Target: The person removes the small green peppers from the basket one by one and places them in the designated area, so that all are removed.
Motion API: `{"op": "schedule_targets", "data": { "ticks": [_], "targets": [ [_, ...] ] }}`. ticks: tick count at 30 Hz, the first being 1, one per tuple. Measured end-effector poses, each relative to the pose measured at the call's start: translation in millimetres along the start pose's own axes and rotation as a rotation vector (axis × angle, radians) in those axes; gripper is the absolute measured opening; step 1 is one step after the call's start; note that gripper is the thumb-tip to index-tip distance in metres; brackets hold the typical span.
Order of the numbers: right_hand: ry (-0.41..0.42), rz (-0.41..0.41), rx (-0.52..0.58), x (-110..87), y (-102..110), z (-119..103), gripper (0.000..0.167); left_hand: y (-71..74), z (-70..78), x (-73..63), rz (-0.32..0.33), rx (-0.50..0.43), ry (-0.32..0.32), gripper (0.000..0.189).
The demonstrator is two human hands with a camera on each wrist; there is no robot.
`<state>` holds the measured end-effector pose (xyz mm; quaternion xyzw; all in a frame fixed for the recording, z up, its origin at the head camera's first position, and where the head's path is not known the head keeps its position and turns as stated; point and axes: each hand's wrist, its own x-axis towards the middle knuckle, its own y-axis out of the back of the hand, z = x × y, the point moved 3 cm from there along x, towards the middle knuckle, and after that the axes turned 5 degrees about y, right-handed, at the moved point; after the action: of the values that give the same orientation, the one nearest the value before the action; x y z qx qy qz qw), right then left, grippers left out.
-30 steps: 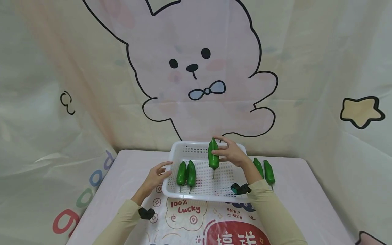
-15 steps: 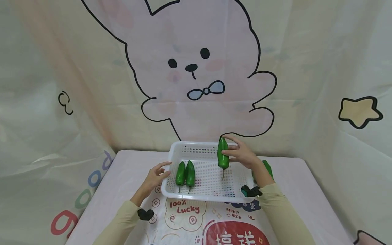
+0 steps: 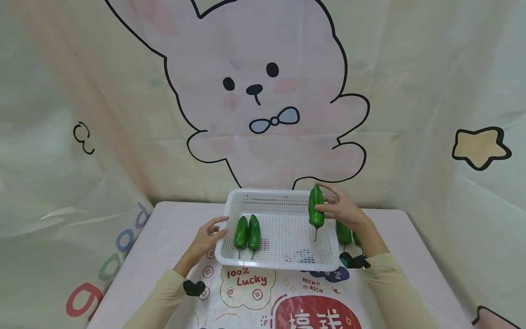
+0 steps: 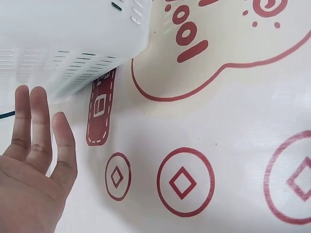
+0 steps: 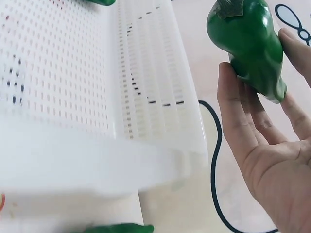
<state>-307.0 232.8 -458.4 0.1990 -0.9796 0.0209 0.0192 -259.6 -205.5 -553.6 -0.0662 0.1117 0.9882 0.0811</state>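
My right hand point(image 3: 344, 211) holds a long green chili pepper point(image 3: 316, 205) over the right end of a white plastic basket point(image 3: 275, 265). The pepper's stem points down in the head view. Thumb and fingers pinch its sides, as the right wrist view shows with the hand point(image 5: 279, 165) around the pepper point(image 5: 255, 43). Inside the basket, a pair of green peppers point(image 3: 254, 233) lies side by side at the left. My left hand point(image 3: 207, 240) is at the basket's left rim, its fingertips at the edge. In the left wrist view its fingers point(image 4: 40, 126) extend loosely beside the basket wall point(image 4: 73, 29).
Two more green peppers point(image 3: 343, 234) lie on the table right of the basket, partly hidden by the right hand and wrist. A printed white cloth point(image 3: 246, 310) covers the table point(image 3: 411, 260). A curtain with a cartoon figure point(image 3: 263, 151) hangs directly behind.
My right hand has carried the pepper rightward, from above the basket's middle to its right end. The left hand and the two peppers inside stay in place.
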Motion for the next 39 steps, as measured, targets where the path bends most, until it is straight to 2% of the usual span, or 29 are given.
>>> {"op": "schedule_targets", "data": {
  "ticks": [4, 12, 17, 24, 39],
  "targets": [
    [-0.002, 0.001, -0.02, -12.3, 11, -2, 0.087, 0.6, 1.0, -0.2, 0.006, 0.014, -0.003, 0.05],
    [-0.008, 0.036, -0.204, -38.2, 34, 2, 0.085, 0.0, -0.2, -1.4, 0.004, 0.0, 0.012, 0.05],
    [0.004, 0.079, -0.256, -52.5, 45, 4, 0.083, -0.5, 0.3, -2.5, 0.0, -0.004, 0.005, 0.049],
    [0.038, 0.099, -0.275, -68.0, 64, 8, 0.079, 0.2, 0.0, -0.6, -0.002, -0.001, -0.005, 0.049],
    [0.021, 0.164, -0.304, -91.1, 102, 24, 0.08, 0.5, -1.2, 0.3, -0.008, -0.008, -0.007, 0.05]
  ]
}}
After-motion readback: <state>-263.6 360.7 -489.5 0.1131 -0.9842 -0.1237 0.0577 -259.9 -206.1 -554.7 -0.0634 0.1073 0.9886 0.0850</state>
